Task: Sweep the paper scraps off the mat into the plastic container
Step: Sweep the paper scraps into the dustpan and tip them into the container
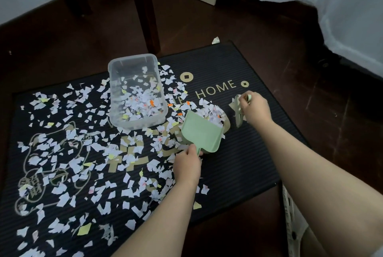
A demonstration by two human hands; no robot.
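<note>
Left hand [187, 162] is curling fingers round the pan [200, 133] handle, right hand [256, 109] gripping the brush [238, 111] at its 3 o'clock; the lip wants keeping flat under the heaped scraps [211, 112], tub [132, 57] waiting at 10 o'clock.

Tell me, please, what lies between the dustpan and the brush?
Head view: paper scraps heaped at the mouth of the dustpan, then bare mat up to the brush.
</note>
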